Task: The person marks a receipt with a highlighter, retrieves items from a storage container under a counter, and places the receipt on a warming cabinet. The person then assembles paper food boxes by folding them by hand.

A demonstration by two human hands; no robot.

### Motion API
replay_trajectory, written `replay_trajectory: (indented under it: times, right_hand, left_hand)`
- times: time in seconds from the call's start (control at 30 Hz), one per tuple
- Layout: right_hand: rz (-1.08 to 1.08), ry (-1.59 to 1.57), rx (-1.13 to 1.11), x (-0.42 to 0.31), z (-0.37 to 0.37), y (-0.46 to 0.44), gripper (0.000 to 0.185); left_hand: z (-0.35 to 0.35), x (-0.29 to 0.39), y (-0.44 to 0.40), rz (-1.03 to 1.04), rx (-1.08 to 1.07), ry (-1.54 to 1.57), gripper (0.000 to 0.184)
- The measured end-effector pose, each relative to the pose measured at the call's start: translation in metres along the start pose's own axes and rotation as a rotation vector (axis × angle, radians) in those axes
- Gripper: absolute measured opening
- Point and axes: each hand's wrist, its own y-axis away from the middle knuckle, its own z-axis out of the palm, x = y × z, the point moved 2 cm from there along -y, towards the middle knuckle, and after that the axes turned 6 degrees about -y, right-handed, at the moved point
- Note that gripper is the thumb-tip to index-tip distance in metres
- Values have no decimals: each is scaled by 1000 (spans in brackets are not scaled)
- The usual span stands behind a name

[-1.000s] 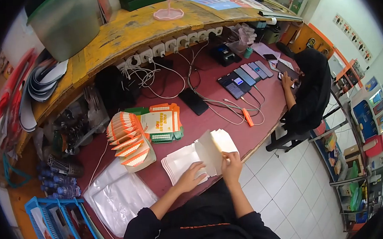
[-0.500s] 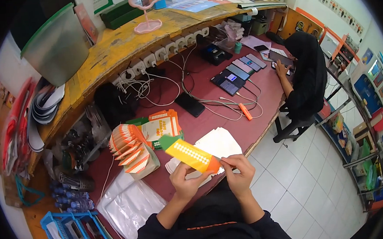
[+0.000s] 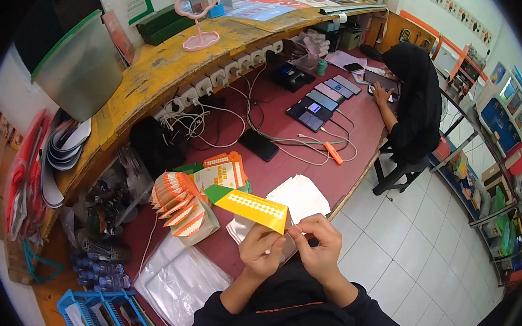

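My left hand (image 3: 261, 249) is closed on the lower edge of a yellow folded cardboard piece (image 3: 254, 209), which has a green end and a row of white marks. My right hand (image 3: 318, 244) pinches the piece's near right end, close beside my left fingers. The pinched edge is partly hidden by the fingers. Under and behind the piece lies a stack of white card sheets (image 3: 299, 196). To the left, a fanned bundle of orange-and-white folded cartons (image 3: 179, 202) stands on the red table (image 3: 262, 178). Flat printed cartons (image 3: 222, 172) rest just behind the bundle.
Clear plastic bags (image 3: 175, 278) and a blue basket (image 3: 84, 324) are at the near left. A black phone (image 3: 258, 145), cables, an orange marker-like item (image 3: 333, 153) and several phones (image 3: 329, 97) lie farther back. A person in black (image 3: 414, 98) sits at the far right.
The yellow piece has tilted and folded; its orange end is now out of sight behind my fingers. My two hands have shifted slightly, with my right hand a little farther left.
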Motion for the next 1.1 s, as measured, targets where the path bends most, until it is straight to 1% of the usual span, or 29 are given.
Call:
replay_trajectory:
  times: [0.03, 0.13, 0.17, 0.23, 0.27, 0.33, 0.37, 0.43, 0.5, 0.53, 0.57, 0.6, 0.63, 0.67, 0.7, 0.73, 0.77, 0.8, 0.83, 0.87, 0.9, 0.93, 0.97, 1.0, 1.03, 1.07, 1.1]
  right_hand:
    - [22, 14, -39, 0, -1, -1, 7]
    - [75, -9, -103, 0, -8, -3, 5]
    - [76, -6, -101, -2, -8, -2, 5]
    - [78, 31, -87, -5, -8, 1, 5]
    - [38, 32, -76, 1, -9, 0, 12]
    - [38, 20, -95, -4, -12, -7, 13]
    - [34, 3, -121, -6, -14, -11, 15]
    - [20, 49, -99, 8, -17, -6, 19]
    - [-290, 187, 125, 29, -15, -2, 22]
    - [-319, 222, 139, 37, -16, -1, 29]
    - [-325, 246, 171, 42, -21, -4, 29]
    - [-292, 345, 127, 45, -26, -11, 31]
    - [-246, 444, 83, 48, -31, -14, 34]
    - [-209, 489, 24, 59, -36, -12, 39]
    - [-196, 522, 63, 64, -43, -12, 39]
    - [-120, 522, 137, 69, -52, -16, 42]
    - [-49, 519, 216, 72, -63, -20, 45]
    - [27, 513, 360, 75, -76, -23, 39]
    - [31, 541, 392, 81, -93, -26, 39]
    - [19, 544, 399, 89, -113, -22, 35]
    - [6, 546, 401, 89, -127, -21, 30]
    - [-26, 568, 453, 86, -139, -24, 19]
    - [-26, 589, 461, 82, -146, -22, 19]
    - [184, 290, 519, 83, -152, -17, 15]
    - [389, -25, 567, 84, -152, -12, 11]
    - [519, -214, 632, 81, -149, -5, 11]
    - [522, -231, 636, 78, -149, -1, 11]
  left_hand:
    - [-1, 0, -1, 0, -3, 3, 16]
    - [-2, 0, -4, -248, -119, 255, 18]
    - [-1, 0, -4, -248, -121, 258, 18]
    - [4, -5, -4, -365, -186, 427, 18]
    - [7, -8, -5, -364, -192, 433, 18]
    - [14, -16, -5, -395, -128, 415, 18]
    - [15, -20, -6, -395, -144, 435, 18]
    - [21, -26, -10, -390, -160, 376, 18]
    - [41, -13, -18, -337, -173, 397, 16]
    - [51, -9, -20, -331, -115, 368, 15]
    - [62, -7, -22, -323, -64, 339, 14]
    - [78, -6, -25, -375, 17, 492, 12]
    - [89, -15, -24, -375, -22, 519, 12]
    - [99, -33, -20, -459, -51, 444, 8]
    - [111, -46, -19, -538, -82, 368, 5]
    - [128, -49, -24, -564, -83, 438, 6]
    - [145, -44, -30, -560, -128, 473, 6]
    - [159, -37, -35, -678, -37, 584, 6]
    - [170, -33, -36, -805, 62, 683, 7]
    - [175, -37, -33, -798, -41, 673, 8]
    - [181, -37, -28, -810, -71, 686, 8]
    - [188, -33, -25, -661, -275, 634, 11]
    - [193, -30, -24, -583, -373, 613, 13]
    - [199, -24, -24, -499, -466, 594, 15]
    - [202, -16, -27, -200, -555, 390, 20]
    - [201, -8, -30, 99, -632, 171, 28]
    - [198, -3, -31, 400, -699, -57, 37]
